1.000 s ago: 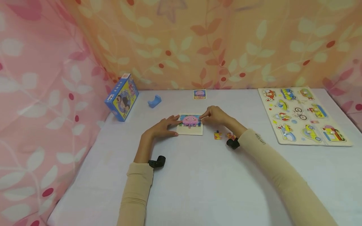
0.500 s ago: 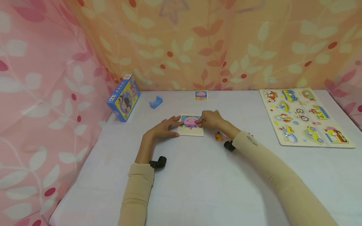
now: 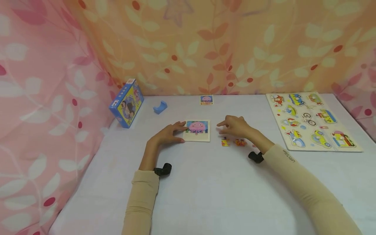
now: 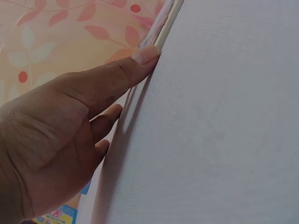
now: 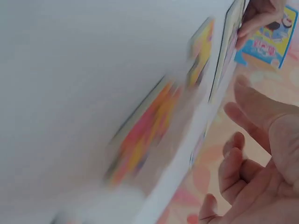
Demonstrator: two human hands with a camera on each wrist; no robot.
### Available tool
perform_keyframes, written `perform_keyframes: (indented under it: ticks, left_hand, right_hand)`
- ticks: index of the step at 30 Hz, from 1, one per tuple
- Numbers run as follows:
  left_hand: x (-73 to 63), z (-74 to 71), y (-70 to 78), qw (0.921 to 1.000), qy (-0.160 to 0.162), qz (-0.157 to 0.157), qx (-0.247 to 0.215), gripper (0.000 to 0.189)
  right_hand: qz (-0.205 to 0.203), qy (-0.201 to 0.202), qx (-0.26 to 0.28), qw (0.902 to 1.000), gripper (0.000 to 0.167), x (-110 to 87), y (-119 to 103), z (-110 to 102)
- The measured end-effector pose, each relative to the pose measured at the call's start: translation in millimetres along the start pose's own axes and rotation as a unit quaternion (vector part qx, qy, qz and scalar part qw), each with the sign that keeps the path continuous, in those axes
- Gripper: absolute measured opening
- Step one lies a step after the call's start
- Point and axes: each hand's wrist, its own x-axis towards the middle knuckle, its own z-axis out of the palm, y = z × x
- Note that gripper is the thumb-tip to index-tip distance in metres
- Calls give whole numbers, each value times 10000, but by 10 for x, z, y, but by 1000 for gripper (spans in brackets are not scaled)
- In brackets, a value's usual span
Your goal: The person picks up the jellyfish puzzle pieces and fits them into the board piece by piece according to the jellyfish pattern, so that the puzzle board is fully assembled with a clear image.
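Note:
A small white-framed jigsaw tray (image 3: 202,138) lies flat on the table, its upper part filled with a pink octopus-like picture and its lower strip bare. My left hand (image 3: 168,133) rests at its left side, fingers at the upper left edge; the left wrist view shows the thumb (image 4: 148,55) touching the tray's edge. Right of the tray, apart from it, my right hand (image 3: 236,126) hovers with the index finger extended and nothing held. Below that hand lie loose jigsaw pieces: a yellow one (image 3: 225,143), an orange-red cluster (image 3: 240,142) and one partly hidden by the wrist (image 3: 254,145).
A small picture card (image 3: 206,100) with the same pink figure lies at the back. A blue box (image 3: 127,106) stands at back left, beside a curved blue block (image 3: 160,107). A peg puzzle board (image 3: 307,137) with vehicle shapes lies at right. Patterned cloth hangs behind.
My right hand came onto the picture's right side, then drew away to the right, over the loose pieces. My left hand has stayed at the tray's left edge.

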Motion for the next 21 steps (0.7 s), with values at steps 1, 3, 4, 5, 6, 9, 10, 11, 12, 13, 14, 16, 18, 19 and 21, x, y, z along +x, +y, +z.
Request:
perform_keyframes:
  ticks: [1,3,4,5,6,9,10,11,12,13,14,16,18,19,21]
  left_hand:
    - [-1,-5,5,10000,18,-3,-4,61]
    - [1,-6,5,10000,28,8,14,61]
    - [3,0,3,10000,17,27,16,62]
    - [4,8,0,10000,9,32,-1,62]
    - [5,20,-6,10000,-2,28,-19,62]
    - [-7,39,-28,10000,-20,27,-49,62]
    - [-12,48,-32,10000,-16,38,-73,63]
    - [-15,56,-37,9999,-2,51,-96,63]
    - [-17,66,-42,9999,13,65,-110,63]
    - [-20,74,-43,9999,24,93,-139,63]
    - [-18,83,-47,9998,27,129,-140,63]
    - [-15,92,-49,9998,39,128,-120,64]
    - [-12,88,-48,9998,68,156,-59,63]
    - [-10,82,-45,9998,80,156,-27,63]
    - [-7,60,-38,9998,126,179,38,63]
  right_hand:
    - [14,25,-43,10000,42,-65,41,-24]
    - [86,45,-64,9999,44,-190,93,-63]
    - [112,59,-67,9999,45,-247,106,-73]
    - [132,78,-49,9999,46,-299,116,-76]
    - [144,101,-22,9998,47,-346,118,-72]
    - [200,130,66,9997,50,-441,88,-27]
    - [201,140,32,9997,51,-459,78,-3]
    - [216,144,28,9997,52,-472,65,23]
    - [226,143,-9,9996,53,-482,52,48]
    - [218,147,-41,9996,53,-491,39,70]
    - [213,158,-87,9996,52,-497,28,90]
    - [190,168,-113,9996,49,-509,11,124]
    - [156,166,-145,9996,43,-511,2,148]
    - [125,171,-132,9997,40,-510,0,155]
    - [87,170,-121,9997,34,-500,2,164]
